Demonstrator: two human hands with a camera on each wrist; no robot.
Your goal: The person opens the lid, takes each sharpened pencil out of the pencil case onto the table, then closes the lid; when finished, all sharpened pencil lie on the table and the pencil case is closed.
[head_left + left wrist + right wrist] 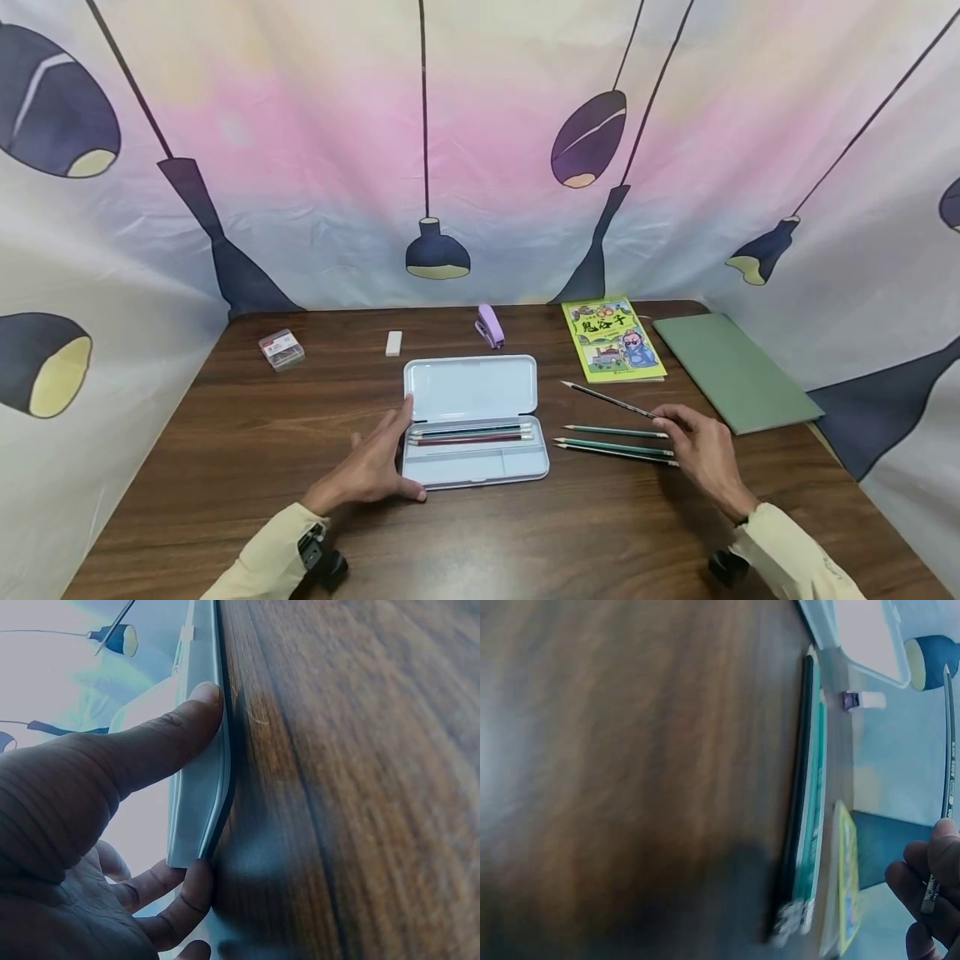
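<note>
— Looking at the left hand (372, 468) first, what is it doing?

— It rests against the left end of the open pencil case (471, 421); the thumb (161, 739) presses on the case's side wall and the curled fingers touch its corner, so it steadies the case on the bench (225, 450); two pencils lie inside the tray, along its upper compartment.

— And the right hand (701, 454)?

— It pinches the rear end of a dark pencil (607, 400), which is raised at a slant, its tip pointing up and left toward the case; the fingers are curled round it.

— Anything near that hand?

— Three more pencils (617, 442) lie flat on the bench just right of the case, roughly parallel, below the lifted one.

— What else is on the bench?

— A yellow-green booklet (613, 340) and a green folder (731, 371) at the far right; a purple stapler (490, 325), a white eraser (393, 343) and a small clear box (281, 349) along the far edge; a printed curtain (300, 167) stands behind.
</note>
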